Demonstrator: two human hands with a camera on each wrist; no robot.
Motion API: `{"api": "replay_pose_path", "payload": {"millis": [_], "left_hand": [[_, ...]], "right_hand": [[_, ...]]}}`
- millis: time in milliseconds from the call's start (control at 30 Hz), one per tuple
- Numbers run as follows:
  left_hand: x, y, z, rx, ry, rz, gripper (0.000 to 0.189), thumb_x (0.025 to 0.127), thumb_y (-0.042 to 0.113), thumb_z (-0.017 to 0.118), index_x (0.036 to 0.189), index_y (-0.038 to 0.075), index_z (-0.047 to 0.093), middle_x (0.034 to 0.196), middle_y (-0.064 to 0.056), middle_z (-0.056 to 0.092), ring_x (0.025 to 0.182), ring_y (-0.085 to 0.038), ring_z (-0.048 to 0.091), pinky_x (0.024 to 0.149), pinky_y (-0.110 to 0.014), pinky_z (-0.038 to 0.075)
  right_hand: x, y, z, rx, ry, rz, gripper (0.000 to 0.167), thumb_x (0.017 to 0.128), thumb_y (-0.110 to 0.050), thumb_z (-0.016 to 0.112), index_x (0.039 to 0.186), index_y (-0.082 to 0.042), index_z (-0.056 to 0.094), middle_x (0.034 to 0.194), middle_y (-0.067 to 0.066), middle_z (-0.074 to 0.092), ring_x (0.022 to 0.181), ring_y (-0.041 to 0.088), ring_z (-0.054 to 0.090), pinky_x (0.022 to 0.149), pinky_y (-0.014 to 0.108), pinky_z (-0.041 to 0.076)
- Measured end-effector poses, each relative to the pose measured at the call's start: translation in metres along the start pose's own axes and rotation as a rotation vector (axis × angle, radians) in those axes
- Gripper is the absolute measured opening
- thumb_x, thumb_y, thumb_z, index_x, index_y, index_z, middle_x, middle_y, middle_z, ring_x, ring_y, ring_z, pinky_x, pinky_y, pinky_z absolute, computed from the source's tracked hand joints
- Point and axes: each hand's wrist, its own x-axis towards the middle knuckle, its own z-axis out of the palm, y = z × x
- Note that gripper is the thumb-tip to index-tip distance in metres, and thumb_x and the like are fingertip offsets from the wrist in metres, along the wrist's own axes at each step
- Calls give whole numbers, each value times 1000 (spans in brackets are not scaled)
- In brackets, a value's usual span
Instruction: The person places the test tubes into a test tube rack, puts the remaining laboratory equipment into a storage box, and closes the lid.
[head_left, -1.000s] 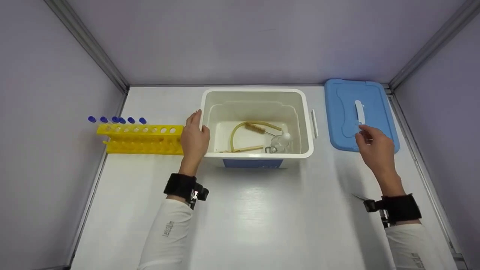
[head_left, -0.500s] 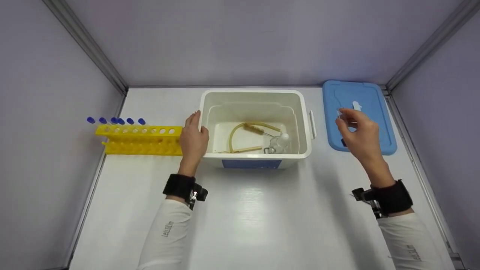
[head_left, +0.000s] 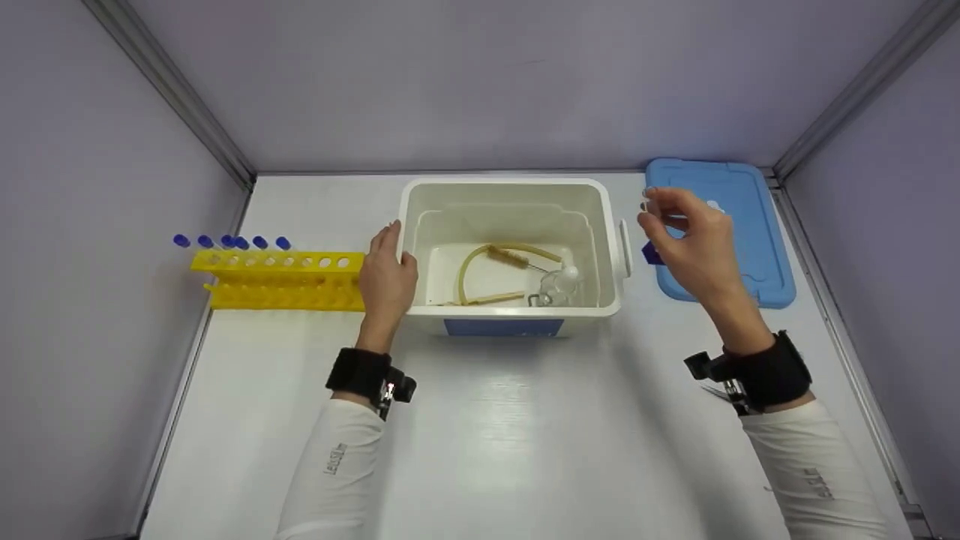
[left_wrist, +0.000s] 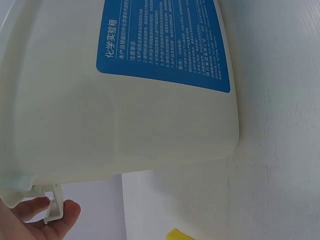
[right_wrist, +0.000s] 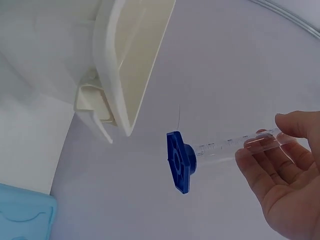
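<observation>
A clear graduated cylinder with a blue hexagonal base is held between the thumb and fingers of my right hand, between the open white storage box and the blue lid. In the right wrist view its base points toward the box. My left hand is at the box's left rim; the left wrist view has its thumb and fingertips round the white latch. Inside the box lie a curved rubber tube, a bristle brush, a wooden stick-like piece and a glass vessel with a white cap.
Left of the box stands a yellow test tube rack, with several blue-capped tubes along its back. The blue lid lies at the back right. A thin pointed metal tool shows under my right wrist. Walls enclose the table's back and sides.
My right hand has moved left from over the lid toward the box, bringing the cylinder and its blue base into sight. My left hand stays at the box.
</observation>
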Motion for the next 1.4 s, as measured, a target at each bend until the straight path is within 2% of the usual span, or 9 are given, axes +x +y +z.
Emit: {"api": "replay_pose_path", "payload": {"millis": [100,167,300,400,533,767,867,1133,1400], "left_hand": [[0,0,0,3,-2,-1,52,97,13,54,148,13,47,149,-17,50,128,-37,58,99,-48,52],[0,0,0,5,-4,-4,52,97,14,54,148,13,47,149,-16,50,127,-37,58,98,-48,53],[-1,1,0,5,-10,-13,52,97,14,54,148,14,47,150,-16,49,128,-37,58,99,-48,52],[-2,3,-1,2,-13,-14,52,97,14,54,148,14,47,151,-16,49,130,-36,56,103,-49,51],[-2,5,-1,0,-12,-14,51,98,14,54,149,13,47,150,-16,49,132,-36,55,105,-49,49],[-3,4,-1,8,12,-2,51,97,14,53,147,13,49,148,-16,51,128,-37,57,101,-50,52],[-3,4,-1,9,17,2,50,96,13,53,147,13,49,148,-16,52,127,-38,58,99,-50,52],[-4,6,-1,-6,1,-12,51,97,13,54,148,12,48,149,-17,50,131,-37,55,105,-49,49],[-5,7,-1,-10,-5,-20,51,97,14,55,148,13,47,150,-16,50,132,-36,55,105,-49,49]], "right_hand": [[5,-6,4,21,-31,-2,29,92,-6,67,119,4,66,105,20,71,101,25,70,88,2,47],[8,-9,7,30,-53,2,29,92,-6,67,119,4,66,107,20,71,103,29,70,87,2,47],[12,-14,12,31,-91,9,28,93,-8,66,119,2,66,108,18,72,104,30,70,89,10,52],[15,-18,15,39,-110,22,29,93,-10,67,120,1,67,108,17,73,105,28,70,91,23,57],[18,-21,19,70,-144,47,30,93,-9,66,121,0,66,111,16,72,107,26,69,94,33,56],[27,-24,31,101,-210,69,27,92,-7,66,118,1,67,109,17,72,104,27,69,85,6,49],[30,-25,38,115,-235,56,25,91,-4,67,114,3,66,105,18,72,100,25,69,82,3,48],[33,-27,57,83,-326,43,22,91,-6,66,111,3,66,106,19,71,95,26,70,91,38,59],[36,-19,75,10,-493,85,24,92,-10,65,113,0,67,105,16,71,96,28,71,90,41,58]]}}
